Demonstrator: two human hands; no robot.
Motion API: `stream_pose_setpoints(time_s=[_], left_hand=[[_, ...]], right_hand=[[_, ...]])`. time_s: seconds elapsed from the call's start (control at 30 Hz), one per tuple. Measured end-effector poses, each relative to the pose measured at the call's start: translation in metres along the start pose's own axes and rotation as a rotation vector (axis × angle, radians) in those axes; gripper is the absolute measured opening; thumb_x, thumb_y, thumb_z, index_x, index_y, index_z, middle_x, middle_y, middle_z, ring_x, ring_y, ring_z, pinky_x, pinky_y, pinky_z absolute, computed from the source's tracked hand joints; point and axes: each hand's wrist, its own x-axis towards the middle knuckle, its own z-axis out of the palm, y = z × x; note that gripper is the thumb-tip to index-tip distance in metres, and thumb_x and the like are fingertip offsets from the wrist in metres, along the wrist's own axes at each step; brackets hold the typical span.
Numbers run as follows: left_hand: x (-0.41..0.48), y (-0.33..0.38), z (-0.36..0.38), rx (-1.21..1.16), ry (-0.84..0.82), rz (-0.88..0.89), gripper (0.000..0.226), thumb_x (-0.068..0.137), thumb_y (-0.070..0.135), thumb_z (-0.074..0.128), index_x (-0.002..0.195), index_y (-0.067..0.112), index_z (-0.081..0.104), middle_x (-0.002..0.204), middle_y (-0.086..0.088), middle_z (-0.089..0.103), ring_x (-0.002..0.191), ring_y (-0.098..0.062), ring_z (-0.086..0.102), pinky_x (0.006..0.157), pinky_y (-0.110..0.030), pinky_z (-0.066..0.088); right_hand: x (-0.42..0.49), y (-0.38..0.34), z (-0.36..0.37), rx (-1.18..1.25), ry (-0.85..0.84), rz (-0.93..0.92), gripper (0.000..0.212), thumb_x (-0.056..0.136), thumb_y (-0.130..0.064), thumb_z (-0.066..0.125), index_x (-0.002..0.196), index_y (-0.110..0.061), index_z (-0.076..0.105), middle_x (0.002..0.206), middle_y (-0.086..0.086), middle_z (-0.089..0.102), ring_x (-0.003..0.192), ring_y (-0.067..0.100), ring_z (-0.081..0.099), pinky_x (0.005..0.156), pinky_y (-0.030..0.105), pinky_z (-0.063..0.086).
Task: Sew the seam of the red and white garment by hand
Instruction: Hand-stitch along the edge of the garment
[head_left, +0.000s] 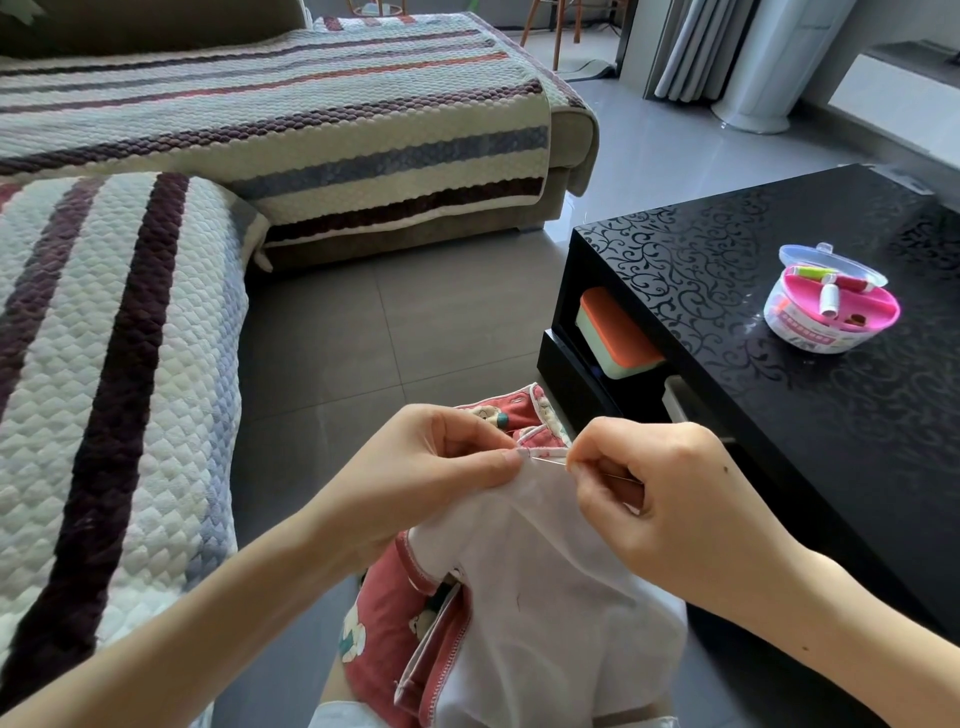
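Spools (829, 300) in pink box (883, 318) on blk table (779, 441)

Grey tiled floor (363, 332), striped quilted sofa (260, 130) left, glossy black bench (831, 441) right, pale curtains (696, 47) far off.

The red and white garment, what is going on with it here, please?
A person is sewing it by hand. The left hand pinches the seam edge of the garment, which hangs down over the lap. The right hand pinches a needle that runs into the edge between the two hands. An open sewing box with thread spools stands on the black table to the right.
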Motion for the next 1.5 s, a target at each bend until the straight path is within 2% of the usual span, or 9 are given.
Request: stream_pose_setpoints(time_s=[0.2,0.4,0.57,0.73,0.97,1.1,1.23,1.33,1.5], left_hand=[[0.001,-0.001,0.001,0.061,-0.028,0.077,0.005,0.074,0.017,0.073,0.075,0.014,0.077,0.078,-0.010,0.073,0.073,-0.010,0.064,0.070,-0.024,0.051],[0.001,0.000,0.003,0.102,-0.047,0.089,0.012,0.071,0.025,0.071,0.078,0.016,0.078,0.082,-0.012,0.073,0.075,-0.012,0.066,0.074,-0.029,0.053],[0.000,-0.001,0.001,0.082,-0.024,0.023,0.005,0.080,0.018,0.076,0.078,0.013,0.078,0.079,-0.006,0.074,0.073,-0.009,0.065,0.071,-0.028,0.050],[0.001,-0.001,0.001,0.065,-0.036,-0.003,0.008,0.084,0.012,0.071,0.078,0.013,0.078,0.080,-0.006,0.075,0.075,-0.010,0.066,0.074,-0.028,0.050],[0.002,-0.002,0.002,0.003,-0.087,-0.002,0.017,0.074,0.028,0.067,0.080,0.015,0.076,0.081,-0.005,0.071,0.078,-0.014,0.060,0.077,-0.035,0.044],[0.003,-0.002,0.003,-0.027,-0.108,-0.001,0.017,0.075,0.028,0.067,0.082,0.016,0.077,0.082,-0.004,0.070,0.079,-0.015,0.059,0.078,-0.036,0.043],[0.005,-0.003,0.002,-0.071,-0.140,-0.019,0.016,0.076,0.027,0.067,0.082,0.016,0.077,0.082,-0.005,0.071,0.078,-0.015,0.061,0.075,-0.031,0.048],[0.006,-0.003,0.004,-0.106,-0.154,-0.037,0.015,0.075,0.027,0.068,0.080,0.015,0.077,0.081,-0.005,0.071,0.075,-0.014,0.063,0.069,-0.024,0.051],[0.009,-0.003,0.008,-0.133,-0.126,-0.063,0.013,0.077,0.028,0.074,0.079,0.015,0.076,0.079,-0.005,0.068,0.076,-0.018,0.059,0.068,-0.028,0.046]], right_hand=[[0.003,-0.003,0.002,-0.102,-0.016,-0.045,0.025,0.078,-0.024,0.043,0.062,-0.008,0.052,0.049,-0.004,0.043,0.041,0.019,0.039,0.040,0.037,0.036],[0.003,-0.001,0.005,-0.080,-0.044,-0.038,0.027,0.081,-0.028,0.043,0.063,-0.009,0.053,0.050,-0.003,0.045,0.042,0.019,0.040,0.040,0.036,0.037],[0.001,0.004,-0.001,0.105,-0.056,0.039,0.015,0.080,-0.023,0.050,0.070,-0.015,0.059,0.055,-0.011,0.048,0.048,0.013,0.044,0.047,0.019,0.034],[0.001,0.005,0.000,0.313,-0.052,0.119,0.011,0.077,-0.009,0.058,0.069,-0.010,0.065,0.055,-0.011,0.052,0.049,0.002,0.046,0.051,0.007,0.032],[0.003,0.010,-0.004,0.736,-0.108,0.317,0.011,0.075,-0.013,0.063,0.072,-0.005,0.070,0.059,-0.004,0.063,0.053,-0.001,0.052,0.050,0.010,0.038],[0.001,0.014,-0.002,0.887,-0.123,0.429,0.012,0.084,0.006,0.064,0.074,0.002,0.067,0.055,-0.008,0.062,0.050,-0.003,0.053,0.049,0.007,0.036],[0.003,0.019,0.001,1.003,-0.190,0.512,0.009,0.075,-0.012,0.063,0.071,-0.009,0.071,0.060,-0.004,0.059,0.050,0.006,0.038,0.047,0.015,0.026],[0.005,0.021,0.004,1.050,-0.224,0.540,0.010,0.074,-0.013,0.063,0.070,-0.014,0.072,0.061,0.001,0.056,0.051,0.009,0.035,0.049,0.021,0.023],[0.007,0.018,0.013,1.163,-0.233,0.504,0.008,0.080,-0.015,0.063,0.072,-0.016,0.065,0.055,-0.005,0.045,0.046,0.006,0.034,0.046,0.015,0.030]])
